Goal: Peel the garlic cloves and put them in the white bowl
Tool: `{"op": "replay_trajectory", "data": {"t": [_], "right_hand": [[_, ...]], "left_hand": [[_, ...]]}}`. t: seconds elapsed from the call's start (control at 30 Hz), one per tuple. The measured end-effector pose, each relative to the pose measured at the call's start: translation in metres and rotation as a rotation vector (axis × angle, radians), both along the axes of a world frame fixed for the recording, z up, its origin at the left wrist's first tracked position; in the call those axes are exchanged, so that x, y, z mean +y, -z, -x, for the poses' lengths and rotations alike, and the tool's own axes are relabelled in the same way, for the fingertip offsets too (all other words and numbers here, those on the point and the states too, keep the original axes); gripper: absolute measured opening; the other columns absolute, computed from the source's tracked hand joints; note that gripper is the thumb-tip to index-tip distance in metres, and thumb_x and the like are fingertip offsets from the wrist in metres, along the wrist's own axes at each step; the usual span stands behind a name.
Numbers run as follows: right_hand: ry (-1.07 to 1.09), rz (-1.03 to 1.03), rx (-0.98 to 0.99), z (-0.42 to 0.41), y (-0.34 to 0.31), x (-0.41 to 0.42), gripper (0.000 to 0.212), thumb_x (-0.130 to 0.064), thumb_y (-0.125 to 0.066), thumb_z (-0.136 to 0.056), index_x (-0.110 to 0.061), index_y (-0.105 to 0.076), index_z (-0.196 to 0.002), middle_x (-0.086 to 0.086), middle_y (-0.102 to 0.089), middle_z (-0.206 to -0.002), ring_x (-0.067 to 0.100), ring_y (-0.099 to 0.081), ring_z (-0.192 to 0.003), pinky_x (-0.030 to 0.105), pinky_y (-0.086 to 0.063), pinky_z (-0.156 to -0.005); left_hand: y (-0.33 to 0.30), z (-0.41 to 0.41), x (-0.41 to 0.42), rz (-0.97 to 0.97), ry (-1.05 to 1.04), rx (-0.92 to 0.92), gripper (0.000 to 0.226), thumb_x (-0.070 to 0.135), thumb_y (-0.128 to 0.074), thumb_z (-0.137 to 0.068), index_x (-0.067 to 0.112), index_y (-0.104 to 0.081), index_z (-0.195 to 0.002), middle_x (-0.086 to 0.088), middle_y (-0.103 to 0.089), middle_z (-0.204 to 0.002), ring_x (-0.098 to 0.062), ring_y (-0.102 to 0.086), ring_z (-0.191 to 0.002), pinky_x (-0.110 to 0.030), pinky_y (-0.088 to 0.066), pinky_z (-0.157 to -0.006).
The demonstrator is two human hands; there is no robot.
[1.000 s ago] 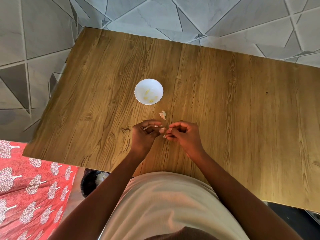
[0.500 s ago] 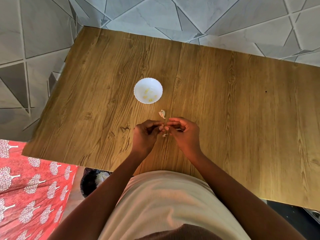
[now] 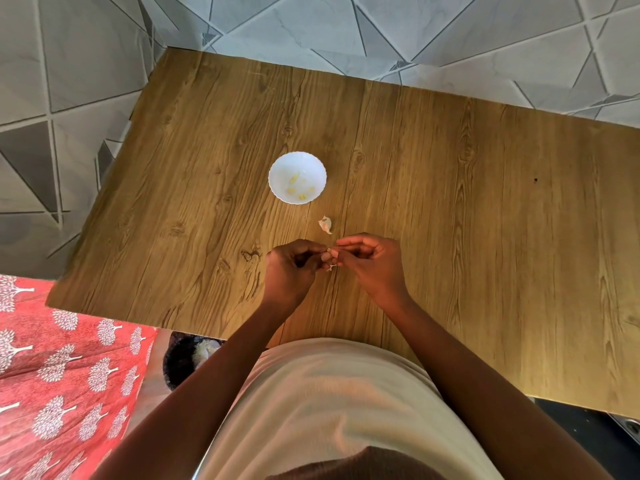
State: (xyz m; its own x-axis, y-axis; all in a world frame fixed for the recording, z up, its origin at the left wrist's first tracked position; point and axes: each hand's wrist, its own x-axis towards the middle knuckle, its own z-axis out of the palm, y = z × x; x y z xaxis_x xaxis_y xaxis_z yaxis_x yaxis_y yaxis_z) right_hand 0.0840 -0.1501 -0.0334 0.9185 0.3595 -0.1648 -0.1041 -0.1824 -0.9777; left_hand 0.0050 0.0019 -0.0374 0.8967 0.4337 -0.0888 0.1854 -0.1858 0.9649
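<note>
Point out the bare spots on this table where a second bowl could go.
The brown wooden table is bare right of the small white scalloped bowl, and left of it. It is crowded between the bowl, the loose garlic piece and both hands.

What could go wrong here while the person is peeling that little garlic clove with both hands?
The garlic clove is tiny and pinched only by fingertips of the left hand and right hand, so it could slip and drop onto the wooden table, perhaps bouncing off its near edge. A shred of skin hangs below the fingers and may fall there too. The white bowl sits beyond another unpeeled piece, which a reaching hand might knock aside.
</note>
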Motion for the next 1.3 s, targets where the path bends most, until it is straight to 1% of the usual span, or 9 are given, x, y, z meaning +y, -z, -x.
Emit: {"op": "replay_trajectory", "data": {"t": [0.13,0.23,0.4,0.6,0.7,0.83,1.03,1.17,1.3], "right_hand": [[-0.019,0.019,-0.036,-0.002,-0.001,-0.001,0.019,-0.007,-0.086,-0.080,-0.003,-0.078,-0.097,0.005,-0.078,-0.083,0.023,-0.077,-0.075,0.046,-0.065,-0.070],[-0.022,0.002,-0.028,-0.001,-0.004,-0.001,0.014,0.003,-0.082,-0.081,0.001,-0.076,-0.093,0.003,-0.078,-0.077,0.018,-0.076,-0.069,0.033,-0.063,-0.065],[-0.008,0.007,-0.030,-0.001,-0.003,-0.002,0.015,0.002,-0.083,-0.078,0.000,-0.077,-0.092,0.009,-0.077,-0.077,0.026,-0.076,-0.069,0.041,-0.064,-0.067],[-0.017,-0.023,-0.027,0.002,-0.003,-0.002,0.015,0.001,-0.084,-0.079,-0.001,-0.077,-0.092,0.007,-0.076,-0.075,0.023,-0.075,-0.067,0.035,-0.063,-0.066],[0.009,-0.042,-0.003,0.001,-0.001,-0.002,0.018,-0.002,-0.085,-0.079,0.000,-0.077,-0.094,0.009,-0.076,-0.079,0.025,-0.075,-0.072,0.036,-0.063,-0.070],[0.039,-0.099,0.045,-0.002,0.000,-0.002,0.018,0.000,-0.082,-0.082,0.002,-0.075,-0.099,0.013,-0.076,-0.084,0.029,-0.074,-0.077,0.039,-0.062,-0.075],[0.009,-0.063,0.035,0.001,0.002,0.000,0.021,-0.004,-0.082,-0.083,-0.002,-0.076,-0.103,0.011,-0.079,-0.088,0.025,-0.077,-0.079,0.035,-0.061,-0.075],[0.026,-0.021,0.050,0.001,0.001,0.002,0.019,-0.004,-0.084,-0.080,-0.009,-0.077,-0.097,0.008,-0.079,-0.086,0.023,-0.077,-0.081,0.041,-0.063,-0.079],[0.041,-0.047,0.074,-0.003,0.000,-0.001,0.017,-0.001,-0.083,-0.081,-0.003,-0.078,-0.098,0.009,-0.078,-0.086,0.026,-0.077,-0.083,0.044,-0.063,-0.081]], "left_hand": [[0.002,0.002,0.001,-0.009,0.053,-0.013,0.013,0.003,-0.077,-0.091,0.004,-0.080,-0.104,-0.005,-0.078,-0.090,-0.024,-0.076,-0.078,-0.048,-0.065,-0.074],[0.002,0.002,0.000,-0.025,0.073,-0.015,0.014,0.003,-0.076,-0.092,0.003,-0.080,-0.105,-0.005,-0.078,-0.090,-0.022,-0.076,-0.079,-0.049,-0.064,-0.075],[-0.003,0.001,-0.004,0.022,0.038,0.017,0.013,0.006,-0.077,-0.092,0.004,-0.080,-0.105,-0.003,-0.079,-0.086,-0.019,-0.077,-0.075,-0.041,-0.065,-0.073],[-0.006,-0.001,-0.004,0.013,0.059,0.026,0.010,0.002,-0.072,-0.095,0.006,-0.080,-0.100,0.001,-0.079,-0.081,-0.018,-0.075,-0.070,-0.028,-0.061,-0.067],[-0.007,-0.003,-0.006,0.171,0.005,0.060,0.011,0.000,-0.070,-0.095,0.006,-0.078,-0.099,-0.005,-0.079,-0.081,-0.019,-0.075,-0.071,-0.025,-0.059,-0.067],[-0.008,-0.003,-0.006,0.354,-0.051,0.066,0.015,-0.002,-0.067,-0.096,-0.006,-0.074,-0.108,-0.017,-0.079,-0.092,-0.029,-0.077,-0.084,-0.034,-0.063,-0.079],[-0.005,-0.002,-0.004,0.184,-0.063,0.073,0.011,0.002,-0.077,-0.090,0.001,-0.077,-0.101,-0.007,-0.079,-0.087,-0.024,-0.078,-0.078,-0.041,-0.065,-0.075],[-0.005,-0.001,-0.007,0.065,-0.027,0.055,0.010,0.009,-0.082,-0.088,0.008,-0.079,-0.097,0.000,-0.079,-0.083,-0.019,-0.078,-0.076,-0.041,-0.065,-0.075],[-0.007,-0.001,-0.005,0.136,0.003,0.027,0.013,0.008,-0.079,-0.091,0.003,-0.079,-0.102,-0.007,-0.079,-0.081,-0.025,-0.077,-0.073,-0.043,-0.065,-0.075]]}}
